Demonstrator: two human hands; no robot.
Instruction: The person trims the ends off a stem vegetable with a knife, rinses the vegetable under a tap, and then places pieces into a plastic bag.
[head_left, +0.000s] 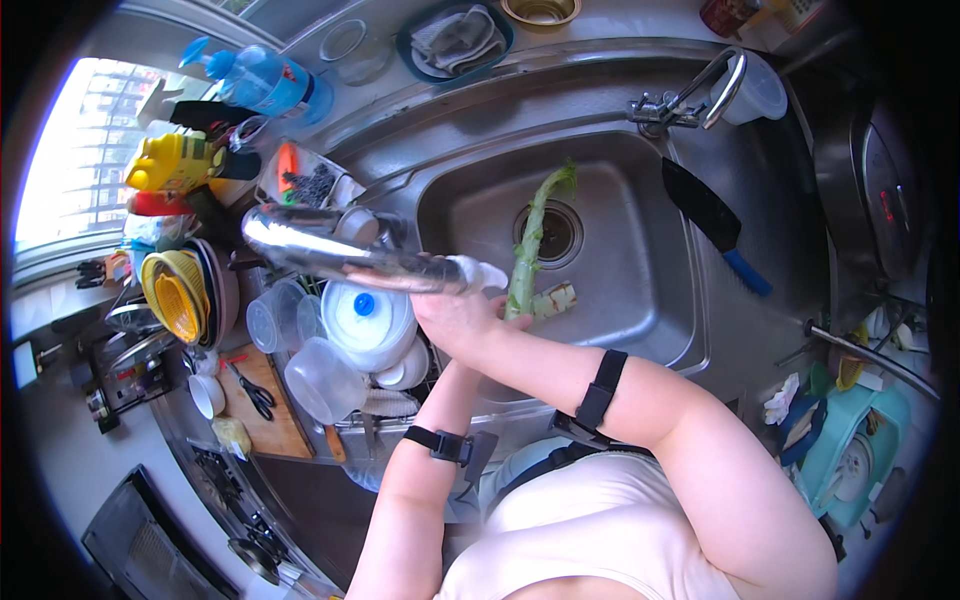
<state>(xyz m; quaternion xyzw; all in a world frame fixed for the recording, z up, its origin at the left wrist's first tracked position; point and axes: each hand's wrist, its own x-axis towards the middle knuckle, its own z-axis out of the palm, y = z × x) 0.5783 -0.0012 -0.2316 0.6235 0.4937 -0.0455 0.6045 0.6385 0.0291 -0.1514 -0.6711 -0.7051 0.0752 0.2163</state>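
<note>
A pale green leafy-topped stalk, which looks like stem lettuce, leans across the sink basin beside the drain. Fingers of my left hand close around its lower end; the rest of that hand is hidden under my right forearm. A short cut piece of stem with brown marks lies just right of the stalk. My right hand is at the chrome faucet spout, close to its white nozzle. The spout hides its fingers, so their grip is unclear.
Right of the basin lies a black-bladed knife with a blue handle. Plastic containers and a white lidded bowl crowd the left side, near a cutting board with scissors. A second faucet stands behind.
</note>
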